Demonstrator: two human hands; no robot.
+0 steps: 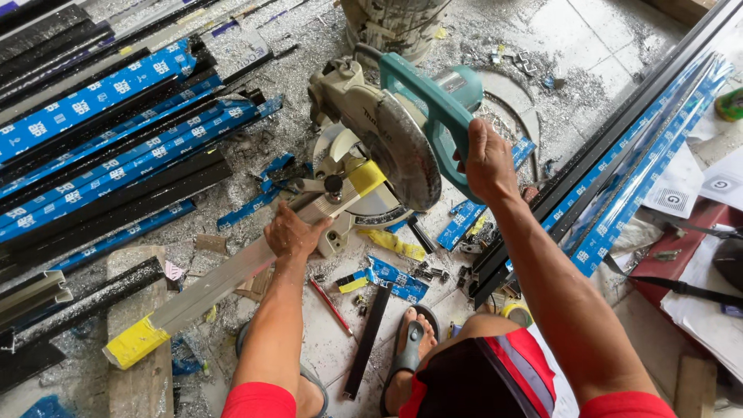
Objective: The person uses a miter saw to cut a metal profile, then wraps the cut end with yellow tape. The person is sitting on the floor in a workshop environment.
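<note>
A teal and grey mitre saw (391,139) stands on the floor in the middle of the head view, its blade guard raised. My right hand (487,162) grips the saw's teal handle. My left hand (292,232) presses down on a long silver metal profile (224,279) with yellow tape at both ends. The profile lies diagonally across the saw's base, one end under the blade, the other end resting on a wooden block (139,379) at lower left.
Black and blue-taped profiles (116,155) are stacked at left, and more long ones (619,162) run at right. Metal shavings, offcuts, a red pencil (331,306) and a black bar (368,340) litter the tiles. My sandalled foot (410,348) is below.
</note>
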